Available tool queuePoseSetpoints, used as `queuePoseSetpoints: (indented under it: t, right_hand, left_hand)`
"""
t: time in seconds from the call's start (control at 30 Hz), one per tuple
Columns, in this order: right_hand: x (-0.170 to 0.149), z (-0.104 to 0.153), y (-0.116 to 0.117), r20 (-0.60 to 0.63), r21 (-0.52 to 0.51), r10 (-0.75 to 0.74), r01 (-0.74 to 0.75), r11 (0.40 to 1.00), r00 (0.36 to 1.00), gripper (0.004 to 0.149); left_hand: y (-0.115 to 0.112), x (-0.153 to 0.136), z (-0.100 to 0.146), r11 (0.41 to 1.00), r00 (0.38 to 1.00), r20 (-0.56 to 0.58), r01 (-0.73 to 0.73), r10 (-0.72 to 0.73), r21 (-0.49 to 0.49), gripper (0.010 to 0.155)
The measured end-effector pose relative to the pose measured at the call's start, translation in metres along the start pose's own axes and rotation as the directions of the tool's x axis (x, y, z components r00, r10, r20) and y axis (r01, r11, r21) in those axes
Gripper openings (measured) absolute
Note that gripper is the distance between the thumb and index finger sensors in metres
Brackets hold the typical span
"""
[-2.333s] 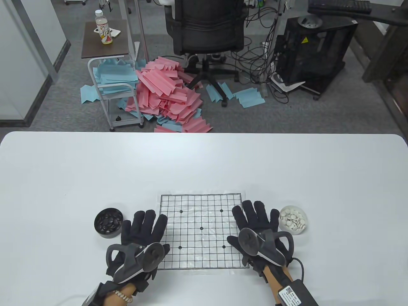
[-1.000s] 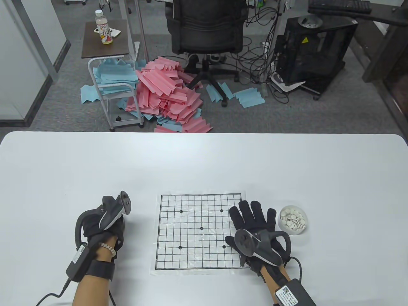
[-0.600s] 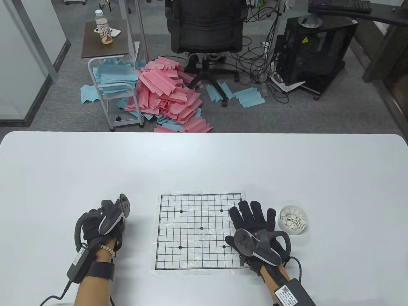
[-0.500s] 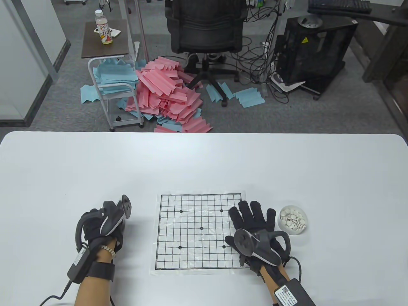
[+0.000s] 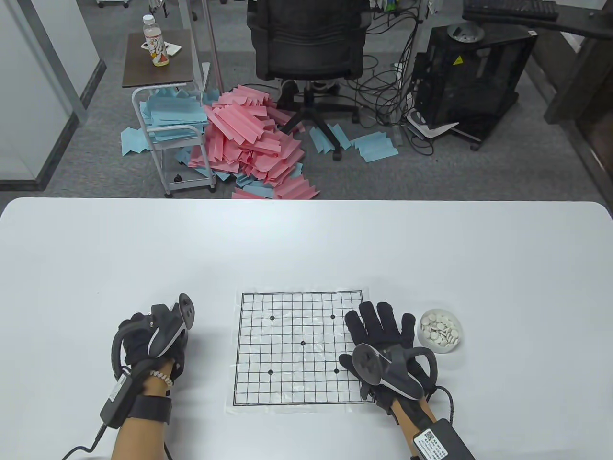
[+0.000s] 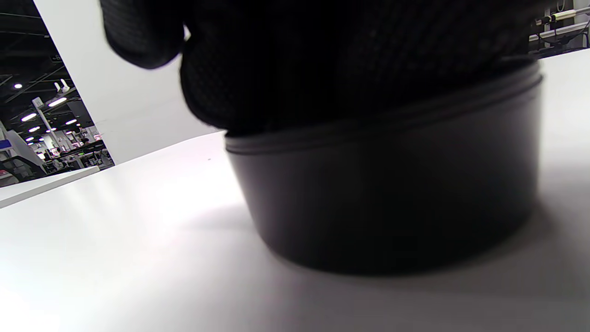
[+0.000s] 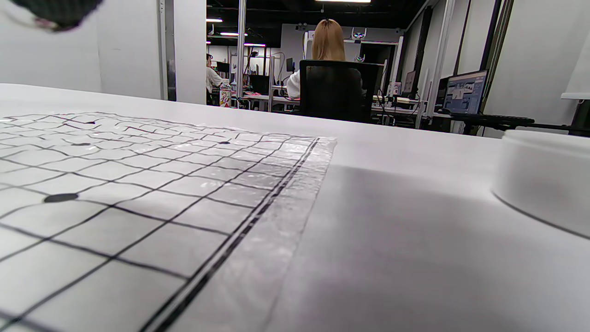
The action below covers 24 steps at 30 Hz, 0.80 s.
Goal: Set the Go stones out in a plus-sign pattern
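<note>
The paper Go board [image 5: 299, 347] lies flat with no stones on it. My left hand [image 5: 143, 335] is over the black bowl of black stones [image 6: 382, 198], left of the board. Its gloved fingers [image 6: 322, 60] reach down into the bowl's top. The hand and tracker hide the bowl's inside, so I cannot tell whether the fingers hold a stone. My right hand [image 5: 383, 330] lies flat and spread on the board's right edge, holding nothing. The white bowl of white stones [image 5: 440, 330] stands just right of it and shows in the right wrist view [image 7: 544, 175].
The white table [image 5: 306, 249] stretches far behind the board. The board's plastic-covered edge [image 7: 276, 193] lies between the grid and the white bowl. An office chair [image 5: 309, 43] and paper piles are on the floor beyond the table.
My left hand left the board's left edge and went over the black bowl; in the last second it only shifted slightly there. My right hand stays flat on the board's right edge.
</note>
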State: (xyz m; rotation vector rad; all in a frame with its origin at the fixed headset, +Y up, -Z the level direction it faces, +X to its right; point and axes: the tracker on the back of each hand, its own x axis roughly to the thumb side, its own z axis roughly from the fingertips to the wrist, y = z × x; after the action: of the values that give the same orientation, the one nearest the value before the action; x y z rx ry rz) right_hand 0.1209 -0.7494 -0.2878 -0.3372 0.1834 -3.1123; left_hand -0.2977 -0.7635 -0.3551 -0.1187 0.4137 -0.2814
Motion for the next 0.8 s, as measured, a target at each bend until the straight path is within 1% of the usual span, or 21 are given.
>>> queuePoseSetpoints:
  t: [0.13, 0.2, 0.37, 0.57, 0.63, 0.7, 0.8]
  right_hand:
    - [0.0002, -0.0001, 0.0000, 0.000, 0.000, 0.001, -0.001, 1.000, 1.000, 0.084]
    - [0.0005, -0.0001, -0.0001, 0.001, -0.001, 0.002, -0.002, 1.000, 1.000, 0.084]
    - [0.0010, -0.0002, 0.0000, 0.003, -0.001, 0.003, -0.003, 1.000, 1.000, 0.084]
    - [0.0013, -0.0001, 0.0000, 0.006, 0.000, 0.006, -0.006, 1.000, 1.000, 0.084]
    - [0.0012, -0.0001, 0.0000, 0.005, 0.000, 0.005, -0.005, 1.000, 1.000, 0.084]
    - [0.0012, -0.0001, 0.0000, 0.005, 0.001, 0.005, -0.005, 1.000, 1.000, 0.084]
    - [0.0014, 0.0001, 0.0001, 0.006, 0.001, 0.007, -0.007, 1.000, 1.000, 0.084]
  left_hand:
    - [0.0010, -0.0037, -0.0001, 1.000, 1.000, -0.003, -0.013, 0.013, -0.009, 0.039]
    - [0.0012, -0.0053, 0.0005, 1.000, 1.000, -0.010, -0.020, 0.020, 0.002, 0.040]
    - [0.0023, -0.0066, 0.0007, 1.000, 1.000, -0.005, -0.021, 0.021, 0.002, 0.040]
    - [0.0000, -0.0040, -0.0008, 0.999, 1.000, -0.011, 0.024, -0.025, -0.046, 0.043]
    - [0.0001, -0.0026, -0.0003, 0.999, 0.999, -0.007, 0.033, -0.033, -0.032, 0.043]
    - [0.0009, -0.0007, -0.0001, 0.997, 0.999, 0.010, 0.052, -0.052, -0.050, 0.043]
    - [0.0032, 0.0009, 0.0011, 0.999, 1.000, 0.029, 0.011, -0.010, -0.044, 0.043]
